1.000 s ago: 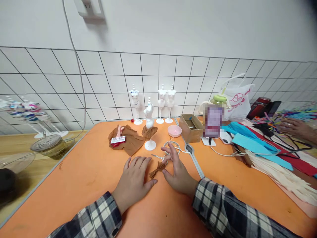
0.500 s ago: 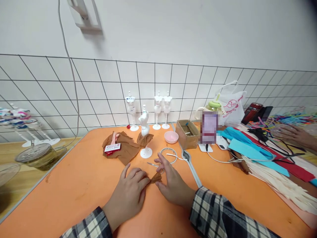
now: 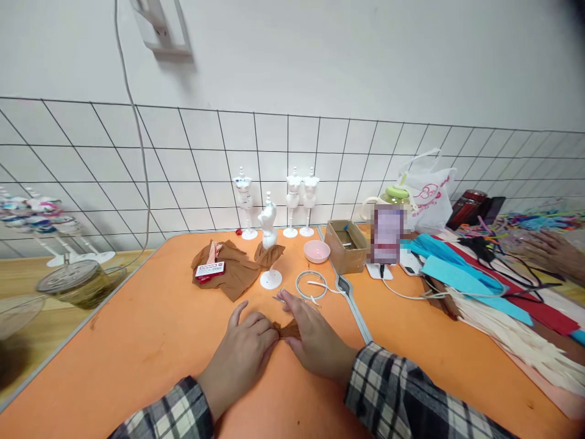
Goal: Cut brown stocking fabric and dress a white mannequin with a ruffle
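Between my hands, low over the orange table, is a small gathered piece of brown fabric (image 3: 289, 330). My left hand (image 3: 244, 347) pinches its left end between thumb and fingers, with the index finger side curled in. My right hand (image 3: 315, 335) has its thumb and fingers closed on the right end. Just beyond my right fingers lie small scissors (image 3: 312, 299), mostly covered by that hand. Behind them stands a white mini dress form (image 3: 268, 228) with brown cloth (image 3: 269, 255) wrapped about its lower part.
A larger brown cloth (image 3: 235, 277) with a labelled packet (image 3: 211, 271) lies left. A white ring (image 3: 311, 285), pink bowl (image 3: 317, 250), cardboard box (image 3: 346, 247) and phone (image 3: 386, 235) stand right of centre. Fabric strips (image 3: 493, 317) cover the right side; another person's hand (image 3: 553, 253) is beyond.
My right hand has moved in over the brown fabric and its fingers have closed on the right end. My left hand keeps its pinch. The view has shifted slightly.
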`<state>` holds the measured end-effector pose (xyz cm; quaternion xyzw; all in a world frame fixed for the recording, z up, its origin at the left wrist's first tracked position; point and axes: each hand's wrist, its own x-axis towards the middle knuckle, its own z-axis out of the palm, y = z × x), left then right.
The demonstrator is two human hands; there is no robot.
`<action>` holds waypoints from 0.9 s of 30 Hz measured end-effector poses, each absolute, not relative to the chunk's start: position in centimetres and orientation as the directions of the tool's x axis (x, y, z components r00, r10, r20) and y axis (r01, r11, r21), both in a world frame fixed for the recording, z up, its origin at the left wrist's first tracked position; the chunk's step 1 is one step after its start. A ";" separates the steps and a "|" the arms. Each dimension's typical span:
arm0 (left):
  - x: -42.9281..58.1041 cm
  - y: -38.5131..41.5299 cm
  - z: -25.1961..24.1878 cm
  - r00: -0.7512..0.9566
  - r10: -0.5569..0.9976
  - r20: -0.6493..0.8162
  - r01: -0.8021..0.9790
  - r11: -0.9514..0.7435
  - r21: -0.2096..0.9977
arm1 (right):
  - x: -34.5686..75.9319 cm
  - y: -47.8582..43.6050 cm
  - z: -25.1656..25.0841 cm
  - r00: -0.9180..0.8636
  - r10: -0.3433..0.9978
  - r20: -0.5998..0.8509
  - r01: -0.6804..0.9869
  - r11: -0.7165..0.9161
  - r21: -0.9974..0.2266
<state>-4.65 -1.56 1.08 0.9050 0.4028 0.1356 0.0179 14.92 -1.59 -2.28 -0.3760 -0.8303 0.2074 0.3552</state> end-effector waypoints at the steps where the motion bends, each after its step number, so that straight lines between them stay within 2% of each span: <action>1: -4.6 -1.6 1.2 0.638 0.735 0.228 0.725 -0.674 0.143 | 14.9 -1.6 -2.3 -0.475 0.763 0.439 0.478 0.642 -0.599; 7: -4.8 -1.6 1.0 0.614 0.759 0.218 0.740 -0.649 0.176 | 15.0 -1.1 -3.1 -0.454 0.785 0.421 0.481 0.613 -0.626; 11: -4.8 -1.3 0.5 0.596 0.776 0.206 0.738 -0.631 0.240 | 15.2 -1.4 -2.5 -0.473 0.750 0.463 0.531 0.662 -0.529; 14: -4.8 -1.3 0.3 0.586 0.781 0.217 0.746 -0.624 0.233 | 15.0 -1.9 -2.0 -0.513 0.692 0.508 0.527 0.721 -0.449; 18: -4.6 -1.2 0.4 0.572 0.785 0.240 0.758 -0.617 0.210 | 14.4 -2.1 -2.5 -0.484 0.712 0.508 0.489 0.702 -0.517; 22: -4.8 -0.9 0.5 0.577 0.774 0.259 0.730 -0.632 0.260 | 14.6 -1.8 -2.8 -0.432 0.787 0.440 0.513 0.616 -0.598; 27: -5.2 -0.8 0.3 0.576 0.767 0.281 0.704 -0.641 0.305 | 15.0 -1.9 -2.2 -0.461 0.744 0.484 0.492 0.668 -0.558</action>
